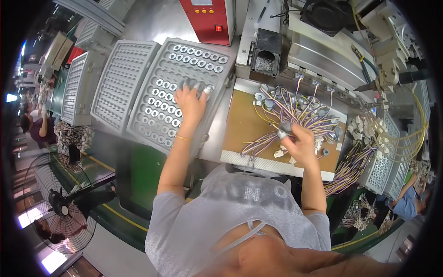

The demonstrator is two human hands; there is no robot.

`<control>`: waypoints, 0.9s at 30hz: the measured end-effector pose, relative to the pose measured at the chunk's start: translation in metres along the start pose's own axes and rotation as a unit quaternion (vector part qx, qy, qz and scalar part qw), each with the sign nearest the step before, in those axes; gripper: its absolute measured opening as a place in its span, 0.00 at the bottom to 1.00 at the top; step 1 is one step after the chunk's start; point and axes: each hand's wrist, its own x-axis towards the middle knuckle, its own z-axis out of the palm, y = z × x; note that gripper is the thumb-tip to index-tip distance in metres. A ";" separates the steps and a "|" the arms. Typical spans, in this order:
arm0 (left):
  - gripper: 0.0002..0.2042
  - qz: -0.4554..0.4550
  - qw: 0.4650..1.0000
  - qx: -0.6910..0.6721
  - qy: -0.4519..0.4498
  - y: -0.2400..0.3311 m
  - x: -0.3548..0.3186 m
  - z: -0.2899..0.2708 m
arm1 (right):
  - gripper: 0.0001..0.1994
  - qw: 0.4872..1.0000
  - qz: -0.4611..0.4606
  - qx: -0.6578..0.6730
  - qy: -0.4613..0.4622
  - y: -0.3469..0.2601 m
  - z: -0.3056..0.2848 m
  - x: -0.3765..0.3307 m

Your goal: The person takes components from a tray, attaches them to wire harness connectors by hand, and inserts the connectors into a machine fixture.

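My left hand [190, 104] is over a grey tray [161, 69] filled with rows of metal rings [165, 99]. Its fingers are spread and point down at the ring rows, with dark and pale covers on the fingertips. My right hand [301, 144] is closed in a pinch above a bundle of purple, yellow and white wires [295, 108]. What lies between its covered fingertips is too small to make out. Small round grey parts and white connectors [278, 153] hang on the wires, which lie across a brown board [240, 117] with a white edge.
Another grey tray [122, 83] adjoins on the left. Behind stand a red box with buttons [210, 23] and a black holder [266, 53] of metal bits. Pliers [362, 60] lie on the machine at the right. More wires [353, 168] hang beside the board. A fan [60, 203] stands lower left.
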 end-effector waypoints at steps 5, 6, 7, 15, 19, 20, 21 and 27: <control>0.15 -0.039 0.990 0.135 0.019 0.000 0.012 0.010 | 0.05 0.997 0.035 0.056 0.047 -0.012 0.008 -0.001; 0.15 -0.038 0.999 0.012 0.014 0.000 0.012 0.003 | 0.05 0.998 0.029 0.051 0.037 -0.003 0.012 -0.001; 0.14 -0.037 0.993 -0.110 0.007 0.005 0.012 -0.004 | 0.05 0.998 0.023 0.046 0.028 0.003 0.014 0.000; 0.16 -0.277 0.596 -0.699 -0.281 0.110 -0.024 -0.042 | 0.02 0.985 0.066 0.157 0.039 -0.006 0.030 0.012; 0.17 -0.192 0.634 -0.686 -0.302 0.121 -0.030 -0.042 | 0.02 0.969 0.098 0.223 0.041 -0.002 0.029 0.010; 0.18 -0.187 0.640 -0.683 -0.299 0.123 -0.030 -0.042 | 0.02 0.965 0.109 0.233 0.042 -0.001 0.029 0.010; 0.18 -0.182 0.646 -0.680 -0.295 0.125 -0.030 -0.043 | 0.02 0.965 0.110 0.233 0.044 0.000 0.028 0.010; 0.18 -0.152 0.647 -0.681 -0.306 0.131 -0.031 -0.050 | 0.02 0.972 0.097 0.209 0.047 -0.003 0.026 0.009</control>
